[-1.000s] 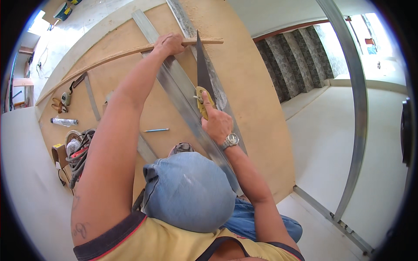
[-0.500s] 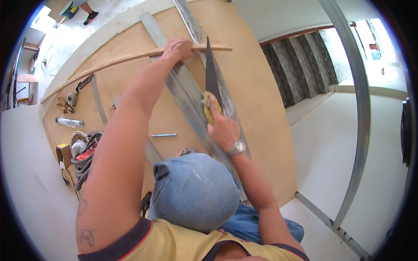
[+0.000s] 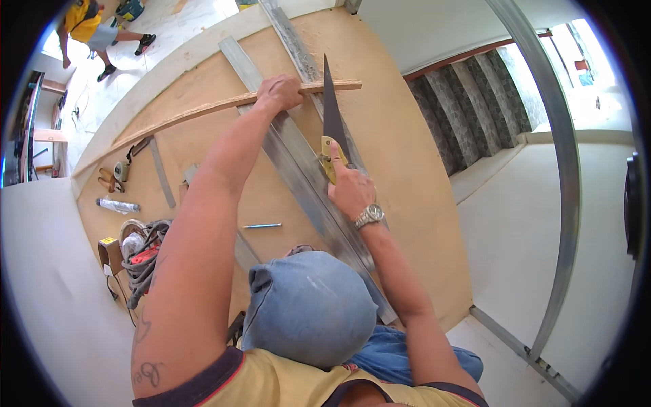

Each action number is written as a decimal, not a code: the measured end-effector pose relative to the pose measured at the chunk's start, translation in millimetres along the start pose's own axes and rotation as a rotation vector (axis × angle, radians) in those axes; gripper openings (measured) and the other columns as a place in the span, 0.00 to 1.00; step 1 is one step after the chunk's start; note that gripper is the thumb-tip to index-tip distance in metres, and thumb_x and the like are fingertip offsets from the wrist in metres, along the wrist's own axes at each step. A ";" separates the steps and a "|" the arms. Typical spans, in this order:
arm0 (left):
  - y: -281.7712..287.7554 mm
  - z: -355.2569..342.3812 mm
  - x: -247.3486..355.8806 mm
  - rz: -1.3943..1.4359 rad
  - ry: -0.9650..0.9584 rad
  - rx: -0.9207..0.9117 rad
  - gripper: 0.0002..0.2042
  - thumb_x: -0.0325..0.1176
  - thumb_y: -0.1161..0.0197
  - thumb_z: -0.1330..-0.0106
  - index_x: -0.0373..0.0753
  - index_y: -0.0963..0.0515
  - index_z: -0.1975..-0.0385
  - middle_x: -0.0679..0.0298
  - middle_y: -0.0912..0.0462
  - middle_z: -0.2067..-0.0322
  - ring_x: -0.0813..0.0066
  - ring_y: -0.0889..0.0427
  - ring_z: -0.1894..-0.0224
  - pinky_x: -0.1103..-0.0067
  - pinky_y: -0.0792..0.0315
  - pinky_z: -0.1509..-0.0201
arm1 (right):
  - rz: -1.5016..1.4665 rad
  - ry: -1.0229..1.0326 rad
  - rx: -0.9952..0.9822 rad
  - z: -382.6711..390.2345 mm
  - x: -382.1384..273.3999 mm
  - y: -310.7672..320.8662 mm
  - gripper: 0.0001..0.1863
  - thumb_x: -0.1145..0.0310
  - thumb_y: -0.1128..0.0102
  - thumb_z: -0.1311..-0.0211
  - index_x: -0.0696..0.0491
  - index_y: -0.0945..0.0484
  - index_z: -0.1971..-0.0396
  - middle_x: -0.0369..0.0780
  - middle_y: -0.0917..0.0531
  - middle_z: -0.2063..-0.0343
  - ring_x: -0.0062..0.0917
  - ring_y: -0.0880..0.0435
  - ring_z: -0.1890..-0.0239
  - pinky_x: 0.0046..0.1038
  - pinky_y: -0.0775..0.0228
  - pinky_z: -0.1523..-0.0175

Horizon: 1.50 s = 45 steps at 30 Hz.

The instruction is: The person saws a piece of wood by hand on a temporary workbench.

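Hands (image 3: 279,93) around wooden strip (image 3: 203,113) and saw (image 3: 333,125), co-worker (image 3: 85,28) now more fully in view

The strip (image 3: 210,111) lies across metal channels (image 3: 295,163) and under the saw (image 3: 332,122); pencil (image 3: 262,225) and tape measure (image 3: 121,171) lie left of the channels.

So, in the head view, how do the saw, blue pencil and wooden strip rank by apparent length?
Longest to shortest:
1. Wooden strip, partly covered by the left hand
2. Saw, held in the right hand
3. Blue pencil
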<state>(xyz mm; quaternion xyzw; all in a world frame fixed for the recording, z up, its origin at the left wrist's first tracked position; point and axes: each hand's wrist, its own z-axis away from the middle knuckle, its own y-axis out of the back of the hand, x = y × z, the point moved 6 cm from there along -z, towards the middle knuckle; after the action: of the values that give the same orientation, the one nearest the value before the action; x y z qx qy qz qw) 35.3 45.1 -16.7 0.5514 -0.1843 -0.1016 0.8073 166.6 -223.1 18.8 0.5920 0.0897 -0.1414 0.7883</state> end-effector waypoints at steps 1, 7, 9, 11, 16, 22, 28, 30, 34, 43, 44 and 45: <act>0.0 -0.3 -5.7 -0.002 0.018 -0.005 0.18 0.45 0.34 0.36 0.40 0.12 0.55 0.53 0.10 0.52 0.54 0.12 0.47 0.66 0.19 0.43 | -0.010 0.009 0.031 -8.2 -3.3 2.2 0.54 0.65 0.33 0.43 0.38 0.51 0.17 0.51 0.14 0.75 0.49 0.12 0.71 0.50 0.20 0.62; -3.1 4.3 -22.8 -0.031 0.078 -0.005 0.17 0.46 0.37 0.35 0.44 0.12 0.54 0.56 0.11 0.50 0.56 0.13 0.45 0.64 0.20 0.41 | -0.022 0.028 -0.116 46.7 -21.5 2.3 0.53 0.67 0.34 0.42 0.44 0.51 0.17 0.48 0.13 0.76 0.45 0.12 0.74 0.46 0.19 0.65; -2.5 -2.0 -1.6 -0.013 0.015 0.010 0.17 0.45 0.36 0.36 0.42 0.12 0.54 0.55 0.11 0.51 0.54 0.13 0.46 0.64 0.20 0.43 | -0.012 0.015 0.011 3.9 3.7 4.2 0.53 0.67 0.34 0.42 0.44 0.51 0.17 0.48 0.13 0.76 0.45 0.12 0.74 0.46 0.19 0.66; -2.7 -0.9 -2.7 -0.006 -0.005 0.027 0.18 0.44 0.34 0.37 0.40 0.12 0.54 0.53 0.11 0.51 0.53 0.12 0.47 0.64 0.19 0.44 | -0.011 0.043 0.129 -8.4 2.1 12.9 0.52 0.66 0.35 0.42 0.44 0.51 0.17 0.48 0.13 0.76 0.45 0.12 0.75 0.46 0.19 0.66; -2.8 4.1 -23.6 -0.029 0.051 0.033 0.18 0.44 0.34 0.38 0.41 0.11 0.54 0.52 0.11 0.52 0.53 0.12 0.48 0.64 0.20 0.43 | -0.024 0.019 -0.172 36.6 -21.1 -1.4 0.49 0.68 0.37 0.41 0.46 0.48 0.19 0.47 0.12 0.74 0.43 0.11 0.72 0.47 0.18 0.65; -5.9 -2.6 -6.9 -0.007 0.024 0.019 0.17 0.46 0.35 0.37 0.43 0.12 0.57 0.53 0.11 0.53 0.53 0.14 0.46 0.64 0.21 0.43 | -0.024 0.015 0.037 -5.9 -4.2 7.7 0.54 0.66 0.32 0.44 0.41 0.50 0.18 0.50 0.13 0.74 0.48 0.12 0.70 0.48 0.19 0.62; -0.8 5.5 -6.2 0.012 0.022 0.070 0.17 0.45 0.36 0.37 0.42 0.11 0.56 0.53 0.10 0.53 0.52 0.12 0.48 0.63 0.19 0.44 | -0.045 0.056 0.011 21.2 -12.5 10.5 0.52 0.67 0.32 0.44 0.44 0.48 0.18 0.47 0.12 0.73 0.43 0.11 0.71 0.48 0.18 0.64; -1.5 4.2 3.3 0.013 0.008 0.062 0.17 0.45 0.36 0.37 0.42 0.11 0.56 0.53 0.10 0.53 0.52 0.12 0.48 0.64 0.19 0.44 | -0.039 0.048 0.016 11.5 -5.4 16.9 0.52 0.67 0.32 0.43 0.44 0.47 0.18 0.47 0.12 0.73 0.44 0.11 0.71 0.48 0.18 0.64; -3.5 5.9 -16.1 -0.046 0.038 0.064 0.17 0.45 0.36 0.38 0.42 0.11 0.56 0.53 0.10 0.53 0.53 0.12 0.49 0.64 0.19 0.44 | -0.037 0.017 -0.126 42.9 -16.5 2.5 0.51 0.66 0.32 0.43 0.43 0.46 0.19 0.48 0.12 0.74 0.45 0.11 0.71 0.47 0.18 0.63; -3.5 6.9 -16.0 -0.030 0.037 0.047 0.17 0.45 0.36 0.37 0.42 0.11 0.56 0.53 0.10 0.53 0.54 0.12 0.48 0.64 0.20 0.44 | -0.002 -0.009 -0.163 29.2 -14.6 -2.9 0.51 0.67 0.34 0.43 0.42 0.48 0.18 0.49 0.13 0.75 0.45 0.11 0.72 0.48 0.18 0.64; -0.4 5.9 -15.9 -0.028 0.039 0.049 0.17 0.45 0.36 0.37 0.42 0.11 0.56 0.53 0.10 0.53 0.54 0.12 0.48 0.64 0.20 0.44 | 0.000 -0.007 -0.162 25.0 -14.4 0.9 0.51 0.67 0.34 0.43 0.42 0.48 0.18 0.49 0.13 0.75 0.45 0.11 0.72 0.48 0.18 0.64; 3.4 4.0 -17.3 -0.028 0.043 0.040 0.17 0.45 0.36 0.37 0.42 0.11 0.55 0.53 0.10 0.53 0.54 0.12 0.48 0.64 0.20 0.44 | -0.026 0.014 -0.102 16.2 -15.0 8.1 0.52 0.66 0.33 0.43 0.41 0.49 0.18 0.49 0.13 0.75 0.45 0.11 0.71 0.48 0.18 0.64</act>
<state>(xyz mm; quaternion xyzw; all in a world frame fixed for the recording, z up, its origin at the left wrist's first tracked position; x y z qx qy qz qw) 17.7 49.3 -15.5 0.5720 -0.1610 -0.0973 0.7984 154.7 -234.8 35.3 0.5508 0.1103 -0.1428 0.8149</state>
